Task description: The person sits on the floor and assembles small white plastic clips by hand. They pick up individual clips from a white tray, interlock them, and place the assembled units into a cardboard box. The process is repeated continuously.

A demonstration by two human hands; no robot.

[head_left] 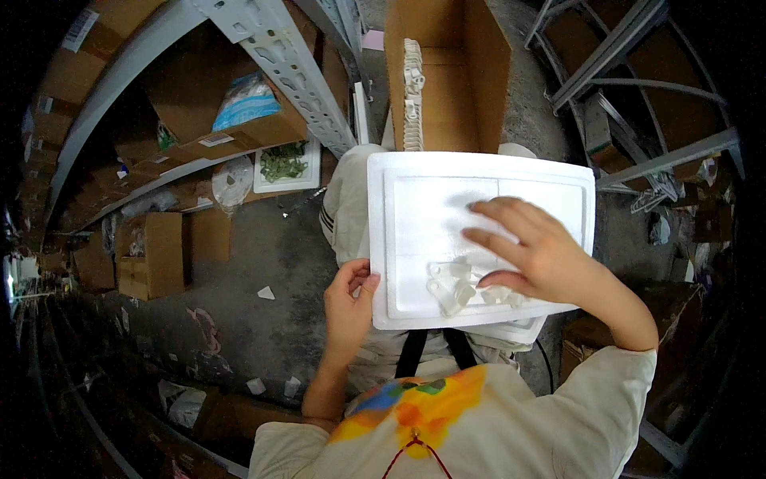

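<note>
A white foam tray (pixel 431 203) with a raised rim lies across my lap. At its left edge my left hand (pixel 349 299) has its fingers curled, thumb against the rim. Over the tray hovers my right hand (pixel 535 249), fingers spread and slightly blurred, with nothing visible between them. Several small white plastic parts (pixel 452 287) lie near the tray's front, close to my right thumb; some are partly hidden beneath that hand. Beyond the tray stands an open cardboard box (pixel 487 88), with a stacked row of similar white parts (pixel 412 96) along its left side.
A metal shelf (pixel 291 72) with cardboard boxes rises on the left. A white tray of green pieces (pixel 283 164) sits beside its post. Another metal rack (pixel 614 72) stands at the right. Paper scraps (pixel 266 293) and an open carton (pixel 152 259) are on the floor at left.
</note>
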